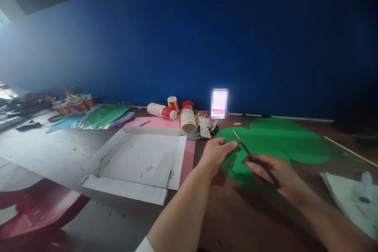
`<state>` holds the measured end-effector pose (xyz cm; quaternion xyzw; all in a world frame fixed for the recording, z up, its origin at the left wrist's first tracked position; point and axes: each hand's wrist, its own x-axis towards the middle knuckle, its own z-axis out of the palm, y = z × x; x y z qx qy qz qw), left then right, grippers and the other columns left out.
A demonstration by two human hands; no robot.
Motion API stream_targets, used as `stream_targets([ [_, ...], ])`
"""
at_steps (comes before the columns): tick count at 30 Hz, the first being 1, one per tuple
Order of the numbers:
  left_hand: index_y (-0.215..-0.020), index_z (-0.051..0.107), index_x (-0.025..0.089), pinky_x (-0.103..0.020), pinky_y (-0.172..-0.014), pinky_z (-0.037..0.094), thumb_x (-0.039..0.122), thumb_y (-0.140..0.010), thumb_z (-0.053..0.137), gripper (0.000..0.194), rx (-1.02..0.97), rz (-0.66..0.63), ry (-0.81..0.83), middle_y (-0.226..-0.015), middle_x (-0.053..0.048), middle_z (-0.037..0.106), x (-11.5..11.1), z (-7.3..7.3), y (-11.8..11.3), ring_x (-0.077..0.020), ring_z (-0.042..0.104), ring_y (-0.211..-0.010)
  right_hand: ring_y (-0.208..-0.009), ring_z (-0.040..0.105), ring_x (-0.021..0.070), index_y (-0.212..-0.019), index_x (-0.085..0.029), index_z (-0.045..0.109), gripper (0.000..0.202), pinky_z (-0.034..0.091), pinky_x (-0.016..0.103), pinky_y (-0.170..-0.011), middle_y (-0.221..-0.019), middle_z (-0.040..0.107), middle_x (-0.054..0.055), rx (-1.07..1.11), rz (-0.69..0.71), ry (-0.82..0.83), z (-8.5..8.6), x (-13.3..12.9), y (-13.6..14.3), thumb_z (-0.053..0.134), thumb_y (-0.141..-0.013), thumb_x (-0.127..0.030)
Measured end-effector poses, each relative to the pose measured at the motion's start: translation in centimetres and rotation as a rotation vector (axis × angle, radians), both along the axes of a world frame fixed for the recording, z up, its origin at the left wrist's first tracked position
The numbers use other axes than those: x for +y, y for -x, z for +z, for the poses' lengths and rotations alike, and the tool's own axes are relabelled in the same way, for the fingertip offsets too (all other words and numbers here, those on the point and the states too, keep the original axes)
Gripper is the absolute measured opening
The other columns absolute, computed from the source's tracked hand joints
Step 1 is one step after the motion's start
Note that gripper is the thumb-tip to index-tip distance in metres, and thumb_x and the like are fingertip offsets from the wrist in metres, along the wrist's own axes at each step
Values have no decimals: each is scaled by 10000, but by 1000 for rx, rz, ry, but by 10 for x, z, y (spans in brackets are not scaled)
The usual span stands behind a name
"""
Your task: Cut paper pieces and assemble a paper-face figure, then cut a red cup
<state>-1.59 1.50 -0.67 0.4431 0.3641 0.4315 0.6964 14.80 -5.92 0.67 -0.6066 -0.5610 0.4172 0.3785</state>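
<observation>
My left hand [215, 154] is closed on the near left edge of a green sheet [268, 139], thumb laid on top. The sheet has rounded, lobed outlines, and whether it is one piece or several overlapping ones I cannot tell. In my right hand [273, 169] is a pair of scissors [247, 150] with dark handles, its metal tips pointing up and left, close to my left thumb. The blades lie over the green sheet. Whether they touch it is unclear.
A shallow white cardboard tray [124, 181] lies to the left on pink paper [186, 163]. Behind are stacked paper cups [188, 121] and a blurred bright screen [219, 103] against the blue partition [189, 39]. At right are a thin stick [351, 150] and white sheets [342, 195].
</observation>
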Motion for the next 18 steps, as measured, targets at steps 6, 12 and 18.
stream_targets([
  [6, -736, 651, 128, -232, -487, 415, 492, -549, 840, 451, -28, -6, 15, -630, -28, 620, 0, 1, 0, -92, 517, -489, -491, 451, 125, -816, -192, 753, 428, 351, 256, -470, -523, 526, -25, -9, -41, 2, 3, -2, 4, 734, -663, -591],
  [12, -750, 661, 128, -238, -502, 408, 490, -553, 838, 449, -33, -9, 13, -641, -27, 624, 1, -1, 0, -97, 525, -500, -482, 457, 126, -821, -205, 764, 418, 363, 253, -461, -508, 520, -30, -14, -48, -13, 5, -3, 5, 728, -677, -595],
  [18, -735, 652, 132, -240, -496, 406, 492, -548, 843, 449, -37, -2, 20, -638, -24, 620, 1, -1, -1, -95, 520, -492, -477, 462, 129, -775, -218, 761, 372, 365, 254, -461, -495, 521, -34, -56, -38, -30, 3, -1, 3, 746, -661, -571],
])
